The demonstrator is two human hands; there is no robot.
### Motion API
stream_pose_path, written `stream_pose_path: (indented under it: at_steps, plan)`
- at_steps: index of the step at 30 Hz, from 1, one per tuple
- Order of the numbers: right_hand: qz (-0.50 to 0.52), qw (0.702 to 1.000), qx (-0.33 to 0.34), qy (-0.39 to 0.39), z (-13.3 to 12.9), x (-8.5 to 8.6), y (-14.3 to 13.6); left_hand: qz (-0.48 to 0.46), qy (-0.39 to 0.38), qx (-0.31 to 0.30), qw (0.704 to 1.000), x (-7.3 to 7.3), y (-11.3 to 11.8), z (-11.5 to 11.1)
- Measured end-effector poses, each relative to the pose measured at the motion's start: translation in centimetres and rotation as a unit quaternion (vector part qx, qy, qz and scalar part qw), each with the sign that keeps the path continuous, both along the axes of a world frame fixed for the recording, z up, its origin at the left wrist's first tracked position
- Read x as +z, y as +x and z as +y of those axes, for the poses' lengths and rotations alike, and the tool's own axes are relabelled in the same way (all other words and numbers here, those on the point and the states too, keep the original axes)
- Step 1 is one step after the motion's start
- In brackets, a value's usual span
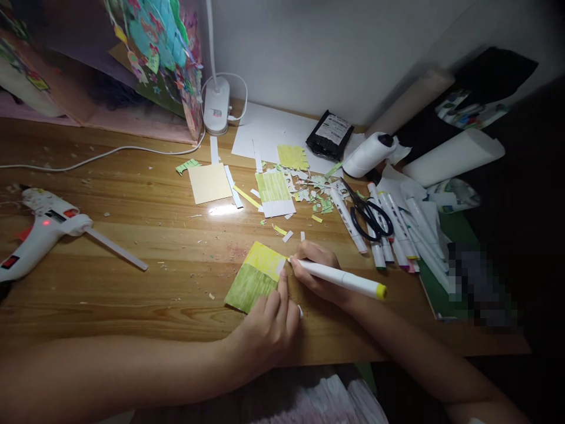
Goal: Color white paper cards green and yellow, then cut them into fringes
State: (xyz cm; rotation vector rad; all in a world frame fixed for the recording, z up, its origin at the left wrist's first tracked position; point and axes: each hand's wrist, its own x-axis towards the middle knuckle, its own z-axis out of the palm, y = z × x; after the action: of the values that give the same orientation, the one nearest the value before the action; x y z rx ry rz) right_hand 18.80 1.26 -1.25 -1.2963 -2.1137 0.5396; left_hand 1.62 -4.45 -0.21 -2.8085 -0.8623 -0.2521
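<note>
My right hand (318, 268) is closed around a white marker (344, 278) with a yellow end. The marker's tip is at the right edge of a square card (251, 285), coloured yellow on its far part and olive green on its near part. A small pale patch shows near that edge. My left hand (271, 324) presses the card to the table, index finger stretched beside the pale patch, the other fingers partly bent. Just past its right side, a small white piece (301, 311) peeks out; whether the hand holds it, I cannot tell.
A glue gun (53, 221) with a red light lies left. Farther off are a beige square (210, 184), a yellow-green card (273, 191), paper scraps (324, 203) and a power strip (217, 106). To the right lie black-handled scissors (372, 221), several markers (395, 227) and white rolls (368, 154).
</note>
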Motion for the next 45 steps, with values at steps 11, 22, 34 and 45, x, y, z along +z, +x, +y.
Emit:
stream_pose_path:
  at_steps: [11, 22, 34, 45]
  plan:
    - [-0.008, 0.999, 0.044, 0.025, 0.1, -0.1, -0.2, -0.012, 0.027, -0.023, 0.999, -0.3, -0.3, -0.7]
    - [-0.02, 0.989, 0.134, 0.053, -0.1, -0.2, -0.3, -0.04, 0.076, -0.022, 0.996, -0.8, -0.4, -1.1]
    - [-0.019, 0.991, 0.113, 0.072, 0.0, -0.4, -0.3, -0.029, 0.072, -0.026, 0.997, -0.9, -0.4, -1.3]
    - [-0.006, 0.994, 0.112, 0.001, 0.2, 0.0, -0.3, -0.021, 0.076, -0.034, 0.996, -0.7, -0.5, -1.2]
